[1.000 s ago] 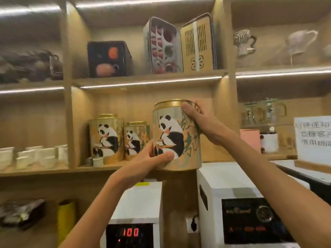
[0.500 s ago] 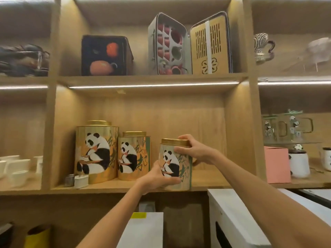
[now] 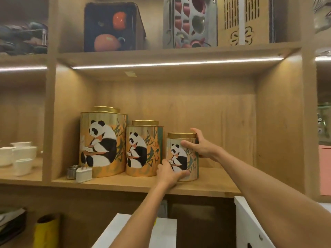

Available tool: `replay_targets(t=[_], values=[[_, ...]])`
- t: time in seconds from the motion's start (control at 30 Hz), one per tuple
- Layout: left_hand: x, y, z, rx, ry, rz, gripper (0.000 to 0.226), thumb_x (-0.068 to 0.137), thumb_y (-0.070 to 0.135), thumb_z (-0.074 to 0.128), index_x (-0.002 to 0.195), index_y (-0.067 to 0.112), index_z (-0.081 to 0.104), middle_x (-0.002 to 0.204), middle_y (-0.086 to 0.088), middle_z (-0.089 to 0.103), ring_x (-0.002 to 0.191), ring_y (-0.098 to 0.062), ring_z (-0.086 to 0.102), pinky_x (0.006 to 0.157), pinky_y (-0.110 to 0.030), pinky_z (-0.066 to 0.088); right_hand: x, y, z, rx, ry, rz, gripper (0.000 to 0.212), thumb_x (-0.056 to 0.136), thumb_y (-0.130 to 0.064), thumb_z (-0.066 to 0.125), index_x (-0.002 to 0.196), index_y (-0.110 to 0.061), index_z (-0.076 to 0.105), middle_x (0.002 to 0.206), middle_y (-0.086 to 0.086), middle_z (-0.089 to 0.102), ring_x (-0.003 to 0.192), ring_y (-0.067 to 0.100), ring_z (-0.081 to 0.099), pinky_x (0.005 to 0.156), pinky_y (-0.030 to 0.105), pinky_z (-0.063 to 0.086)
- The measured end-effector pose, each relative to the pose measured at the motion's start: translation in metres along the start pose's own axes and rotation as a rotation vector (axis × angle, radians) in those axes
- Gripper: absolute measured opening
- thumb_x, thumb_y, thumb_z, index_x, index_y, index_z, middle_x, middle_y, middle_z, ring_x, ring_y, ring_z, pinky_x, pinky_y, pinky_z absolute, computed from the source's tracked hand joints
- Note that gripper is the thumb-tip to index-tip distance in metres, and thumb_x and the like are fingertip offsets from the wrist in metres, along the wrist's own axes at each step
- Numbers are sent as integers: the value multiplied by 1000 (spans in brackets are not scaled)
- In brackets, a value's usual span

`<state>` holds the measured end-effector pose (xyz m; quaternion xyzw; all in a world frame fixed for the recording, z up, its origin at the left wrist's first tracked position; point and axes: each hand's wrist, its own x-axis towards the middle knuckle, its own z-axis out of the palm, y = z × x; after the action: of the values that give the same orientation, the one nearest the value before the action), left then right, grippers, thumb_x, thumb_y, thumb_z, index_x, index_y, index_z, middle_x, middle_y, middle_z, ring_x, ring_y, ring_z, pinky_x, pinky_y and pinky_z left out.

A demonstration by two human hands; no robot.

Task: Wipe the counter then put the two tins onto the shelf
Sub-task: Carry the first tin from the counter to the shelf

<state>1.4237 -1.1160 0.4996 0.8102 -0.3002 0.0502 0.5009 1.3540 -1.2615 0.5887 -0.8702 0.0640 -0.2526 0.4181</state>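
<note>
Three panda-printed tins with gold lids stand in a row on the wooden shelf [image 3: 220, 185]. The large tin [image 3: 103, 144] is at the left, the medium tin [image 3: 144, 149] beside it, and the small tin [image 3: 182, 154] at the right, resting upright on the shelf board. My left hand [image 3: 168, 173] grips the small tin low on its left side. My right hand [image 3: 201, 144] wraps its upper right side just under the lid.
A small metal cup [image 3: 72, 171] and a white holder [image 3: 83, 174] sit in front of the large tin. White cups [image 3: 21, 158] fill the left compartment. White appliances [image 3: 250, 228] stand below the shelf, a pink box [image 3: 324, 169] at right. Boxed tea sets [image 3: 112, 26] sit above.
Both hands carried the small tin forward and down from mid-air onto the shelf, to the right of the medium tin. The camera has moved closer to the shelf.
</note>
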Motion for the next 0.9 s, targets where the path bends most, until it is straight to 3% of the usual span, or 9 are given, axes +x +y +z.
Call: replay_targets(t=[0.1, 0.17, 0.3, 0.43, 0.5, 0.63, 0.77, 0.9], values=[[11, 0, 5, 53, 27, -5, 100, 76, 46, 81, 149, 5, 26, 150, -17, 38, 138, -32, 40, 114, -43, 38, 6, 22, 17, 131, 74, -24, 107, 84, -51, 70, 156, -36, -7, 162, 13, 26, 141, 35, 39, 112, 49, 38], [17, 0, 9, 53, 11, 5, 99, 77, 45, 80, 149, 4, 26, 149, -17, 41, 137, -31, 42, 113, -43, 40, 6, 45, 27, 209, 50, 27, 106, 82, -60, 66, 157, -33, -4, 164, 10, 26, 143, 34, 37, 118, 53, 31], [23, -3, 14, 74, 46, -2, 96, 76, 48, 80, 145, 4, 29, 146, -16, 46, 134, -30, 46, 109, -41, 43, 5, 82, 35, 184, 0, 121, 100, 70, -76, 60, 150, -23, 34, 145, 4, 53, 122, 20, 52, 111, 40, 40], [22, -4, 15, 96, 118, 0, 99, 74, 50, 81, 142, 3, 28, 145, -18, 40, 134, -32, 42, 108, -42, 41, 5, 92, 35, 230, 38, 57, 72, 81, -58, 70, 140, -23, 47, 134, 0, 60, 105, 6, 60, 87, 21, 50], [20, -6, 17, 113, 157, 17, 92, 75, 50, 80, 138, 3, 33, 142, -18, 42, 131, -31, 45, 104, -40, 43, 6, 95, 34, 234, 5, 39, 63, 85, -45, 73, 138, -25, 47, 128, -3, 61, 99, -1, 58, 76, 15, 48], [19, -9, 19, 146, 193, 47, 81, 78, 50, 78, 134, 4, 40, 136, -16, 46, 124, -29, 50, 97, -36, 45, 8, 99, 32, 206, -18, 38, 68, 86, -35, 75, 145, -22, 43, 125, -5, 59, 100, 1, 57, 73, 14, 46], [21, -9, 20, 171, 179, 50, 73, 81, 52, 73, 130, 5, 44, 132, -15, 49, 118, -27, 53, 93, -33, 45, 8, 100, 34, 151, 18, 27, 71, 86, -38, 74, 147, -20, 40, 136, 1, 56, 112, 14, 53, 77, 15, 44], [21, -10, 21, 193, 188, 59, 69, 82, 55, 71, 126, 6, 48, 127, -13, 52, 112, -26, 55, 84, -28, 42, 8, 98, 35, 122, 37, 14, 75, 88, -37, 72, 150, -21, 35, 145, 3, 51, 114, 11, 46, 91, 23, 41]])
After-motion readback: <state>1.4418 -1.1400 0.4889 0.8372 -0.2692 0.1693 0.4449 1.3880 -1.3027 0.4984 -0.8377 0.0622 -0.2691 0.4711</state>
